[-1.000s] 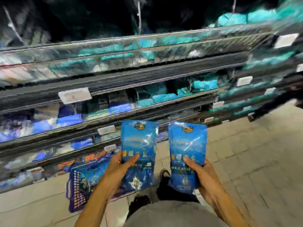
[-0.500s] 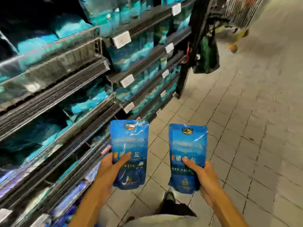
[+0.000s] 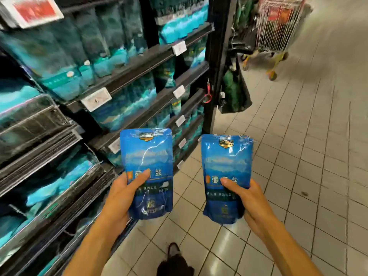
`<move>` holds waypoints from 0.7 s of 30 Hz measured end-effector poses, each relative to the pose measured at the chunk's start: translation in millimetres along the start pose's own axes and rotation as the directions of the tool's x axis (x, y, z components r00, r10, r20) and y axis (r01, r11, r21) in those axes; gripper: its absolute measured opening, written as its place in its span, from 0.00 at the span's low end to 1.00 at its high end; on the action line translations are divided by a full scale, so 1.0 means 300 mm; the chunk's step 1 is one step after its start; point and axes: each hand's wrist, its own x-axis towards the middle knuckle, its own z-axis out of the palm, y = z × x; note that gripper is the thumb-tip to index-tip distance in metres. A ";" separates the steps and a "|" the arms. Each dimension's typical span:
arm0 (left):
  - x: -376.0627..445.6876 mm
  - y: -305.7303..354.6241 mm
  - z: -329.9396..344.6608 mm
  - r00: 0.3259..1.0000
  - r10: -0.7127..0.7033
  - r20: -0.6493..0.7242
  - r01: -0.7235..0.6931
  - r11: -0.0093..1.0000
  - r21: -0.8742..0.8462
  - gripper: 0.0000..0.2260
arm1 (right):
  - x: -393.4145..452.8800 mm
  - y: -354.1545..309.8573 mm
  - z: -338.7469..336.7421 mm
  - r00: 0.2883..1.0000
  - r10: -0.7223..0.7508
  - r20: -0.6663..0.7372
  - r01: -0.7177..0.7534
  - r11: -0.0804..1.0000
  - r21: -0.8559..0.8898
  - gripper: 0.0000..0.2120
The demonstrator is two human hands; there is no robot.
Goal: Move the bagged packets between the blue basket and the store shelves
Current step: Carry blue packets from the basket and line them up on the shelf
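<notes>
We see two glossy blue packets held upright and apart, the left packet (image 3: pixel 147 168) beside the teal-stocked shelves (image 3: pixel 139 62); the right packet (image 3: pixel 226 166) above tiled floor.

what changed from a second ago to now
The view swung right along the shelves: the blue basket on the floor has dropped out of sight and a shopping cart now shows. Unchanged: the left hand and right hand each hold a blue packet upright.
</notes>
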 end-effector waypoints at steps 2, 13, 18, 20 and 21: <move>0.082 0.063 0.043 0.999 0.037 -0.005 -0.037 0.999 0.002 0.21 | 0.099 -0.057 0.021 0.999 -0.033 0.020 0.033 0.999 0.001 0.16; 0.598 0.431 0.185 0.968 0.247 -0.038 -0.249 0.966 -0.063 0.19 | 0.684 -0.433 0.202 0.965 -0.206 0.163 0.212 0.977 -0.023 0.15; 0.727 0.659 0.237 0.921 0.381 -0.082 -0.387 0.919 -0.075 0.17 | 0.912 -0.638 0.315 0.920 -0.303 0.249 0.315 0.949 -0.007 0.19; 0.753 0.762 0.256 0.887 0.444 -0.124 -0.453 0.889 -0.059 0.14 | 1.000 -0.727 0.369 0.894 -0.336 0.295 0.346 0.938 0.020 0.19; 0.763 0.816 0.263 0.870 0.475 -0.135 -0.485 0.873 -0.048 0.12 | 1.043 -0.772 0.402 0.877 -0.355 0.323 0.365 0.930 0.032 0.18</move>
